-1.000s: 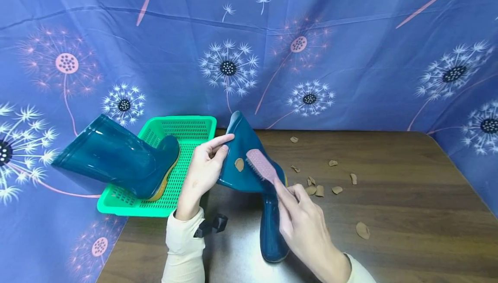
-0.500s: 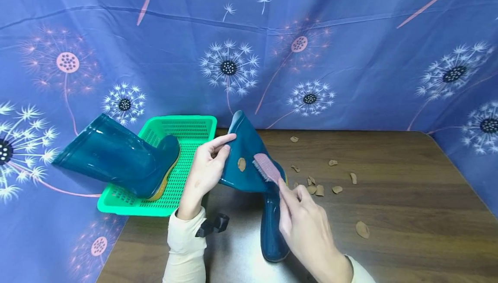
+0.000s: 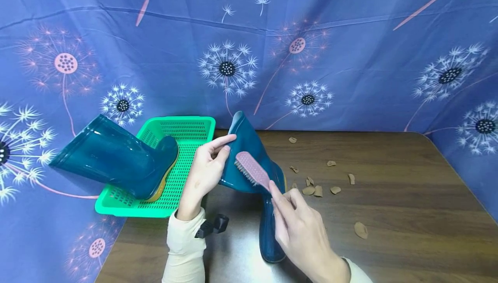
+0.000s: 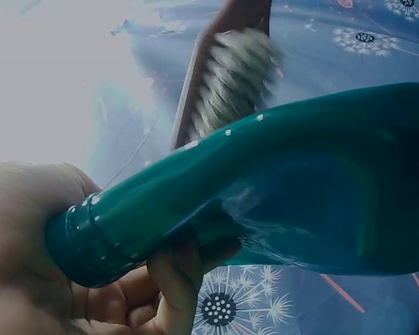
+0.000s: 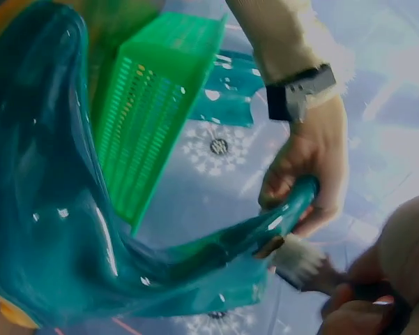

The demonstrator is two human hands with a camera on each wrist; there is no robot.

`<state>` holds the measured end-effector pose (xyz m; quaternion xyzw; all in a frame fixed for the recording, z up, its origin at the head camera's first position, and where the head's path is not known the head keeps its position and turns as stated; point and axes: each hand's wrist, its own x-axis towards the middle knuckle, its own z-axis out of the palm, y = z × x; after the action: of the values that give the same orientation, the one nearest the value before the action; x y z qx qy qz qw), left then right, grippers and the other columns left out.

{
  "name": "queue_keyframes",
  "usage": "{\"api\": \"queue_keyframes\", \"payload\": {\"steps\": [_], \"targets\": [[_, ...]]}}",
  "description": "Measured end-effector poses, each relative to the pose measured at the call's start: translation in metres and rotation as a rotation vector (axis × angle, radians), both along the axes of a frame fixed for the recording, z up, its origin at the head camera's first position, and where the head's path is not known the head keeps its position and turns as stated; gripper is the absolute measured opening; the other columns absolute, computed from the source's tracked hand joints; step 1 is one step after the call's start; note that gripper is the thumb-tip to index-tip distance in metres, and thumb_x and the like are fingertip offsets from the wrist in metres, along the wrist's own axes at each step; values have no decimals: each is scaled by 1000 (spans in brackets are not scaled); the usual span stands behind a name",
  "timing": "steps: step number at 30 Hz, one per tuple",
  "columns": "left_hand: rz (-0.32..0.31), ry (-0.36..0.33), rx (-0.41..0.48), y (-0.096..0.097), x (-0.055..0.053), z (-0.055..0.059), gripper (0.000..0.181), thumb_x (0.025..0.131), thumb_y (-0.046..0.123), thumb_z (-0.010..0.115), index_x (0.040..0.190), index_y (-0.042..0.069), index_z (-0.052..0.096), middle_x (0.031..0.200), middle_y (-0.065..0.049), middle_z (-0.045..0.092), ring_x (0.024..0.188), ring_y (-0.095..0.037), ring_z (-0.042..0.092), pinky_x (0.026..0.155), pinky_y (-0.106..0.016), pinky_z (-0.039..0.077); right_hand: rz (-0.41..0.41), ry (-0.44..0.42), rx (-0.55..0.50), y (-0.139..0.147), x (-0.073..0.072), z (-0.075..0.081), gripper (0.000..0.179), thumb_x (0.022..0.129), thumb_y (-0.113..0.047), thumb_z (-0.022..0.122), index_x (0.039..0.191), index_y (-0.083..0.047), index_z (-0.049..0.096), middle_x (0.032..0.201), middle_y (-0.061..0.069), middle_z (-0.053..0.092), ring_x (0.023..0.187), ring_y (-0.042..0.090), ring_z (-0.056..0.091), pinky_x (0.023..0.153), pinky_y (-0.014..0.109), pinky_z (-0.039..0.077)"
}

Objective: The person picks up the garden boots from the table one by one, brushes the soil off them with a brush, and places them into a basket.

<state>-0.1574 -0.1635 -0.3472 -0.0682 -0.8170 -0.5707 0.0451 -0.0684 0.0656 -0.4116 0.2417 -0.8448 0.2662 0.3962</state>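
A glossy teal rain boot [image 3: 249,140] is tilted over the table, its foot pointing toward me and its shaft opening to the upper left. My left hand [image 3: 208,162] grips the shaft rim between thumb and fingers, which the left wrist view shows curled round the edge [image 4: 90,244]. With my right hand [image 3: 299,226] I hold a pink brush [image 3: 253,168] by its handle, forefinger along its back. Its pale bristles [image 4: 237,77] face the shaft. In the right wrist view a brown flake [image 5: 270,246] sits on the boot right at the bristles; the brush covers that spot in the head view.
At left, a second teal boot [image 3: 120,157] lies on its side across a green perforated basket [image 3: 155,211]. Several brown flakes [image 3: 335,190] are scattered over the wooden table [image 3: 408,196] right of the held boot. A blue dandelion-print cloth [image 3: 350,58] hangs behind.
The brush shifted slightly right and down, then swept left across the shaft, hiding the brown flake seen there earlier in the head view. The left hand and boot stay almost still.
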Motion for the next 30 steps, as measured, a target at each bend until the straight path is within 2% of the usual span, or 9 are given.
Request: {"api": "queue_keyframes", "payload": {"steps": [5, 10, 13, 15, 17, 20, 24, 26, 30], "targets": [[-7, -2, 2, -1, 0, 0, 39, 111, 13, 50, 146, 15, 66, 130, -17, 75, 104, -29, 75, 85, -40, 65, -60, -10, 15, 0, -1, -1, 40, 100, -14, 56, 136, -11, 74, 83, 1, 57, 53, -2, 31, 42, 14, 27], [-2, 15, -4, -2, 0, 0, 38, 111, 12, 50, 146, 15, 67, 121, -18, 75, 93, -27, 70, 78, -35, 62, 15, -38, 12, -1, 1, 0, 45, 96, -9, 63, 140, -12, 71, 86, 0, 57, 55, -2, 35, 44, 12, 30], [-3, 11, -6, -3, 0, 0, 39, 111, 13, 51, 146, 16, 66, 122, -17, 75, 94, -26, 71, 78, -34, 62, -13, -41, 18, -1, 2, 0, 48, 91, -8, 66, 139, -13, 72, 84, -1, 55, 55, -2, 32, 43, 13, 28], [-3, 8, -3, -4, 1, 0, 39, 111, 13, 51, 146, 15, 66, 124, -18, 75, 98, -27, 74, 80, -36, 64, -14, -34, 4, -1, 3, 0, 42, 97, -9, 62, 138, -12, 73, 85, 0, 55, 55, -1, 34, 43, 14, 29], [-1, 8, -4, -4, 1, 0, 39, 111, 13, 51, 146, 15, 66, 130, -16, 74, 103, -28, 75, 84, -37, 64, 32, -21, -8, -1, 3, -1, 37, 106, -14, 54, 137, -9, 72, 85, 0, 56, 56, -1, 35, 44, 13, 29], [-4, 13, -3, -4, 1, -1, 39, 111, 13, 50, 146, 14, 66, 127, -17, 75, 100, -28, 72, 82, -36, 62, 58, -10, 5, -2, 3, -1, 43, 114, -26, 40, 138, -10, 72, 85, -1, 55, 58, -3, 31, 46, 10, 25], [-7, 15, 2, -3, 0, -2, 39, 111, 12, 50, 146, 14, 66, 120, -17, 75, 92, -25, 69, 78, -32, 60, 18, -1, 6, -1, 3, 0, 47, 114, -29, 35, 138, -13, 73, 85, 0, 56, 58, -2, 33, 45, 12, 28], [-6, 20, -2, -3, 0, -2, 39, 111, 12, 50, 146, 15, 67, 116, -16, 74, 89, -24, 66, 76, -30, 58, 40, -4, 8, -1, 4, 0, 46, 114, -27, 36, 138, -12, 72, 86, 0, 56, 58, 0, 35, 45, 13, 30], [-17, 22, 1, -2, -1, -1, 39, 111, 12, 50, 146, 14, 66, 118, -17, 74, 93, -25, 69, 78, -31, 58, 3, -8, 31, 1, 5, 0, 40, 105, -13, 49, 137, -10, 72, 84, 1, 54, 55, 1, 34, 43, 16, 30]]}}
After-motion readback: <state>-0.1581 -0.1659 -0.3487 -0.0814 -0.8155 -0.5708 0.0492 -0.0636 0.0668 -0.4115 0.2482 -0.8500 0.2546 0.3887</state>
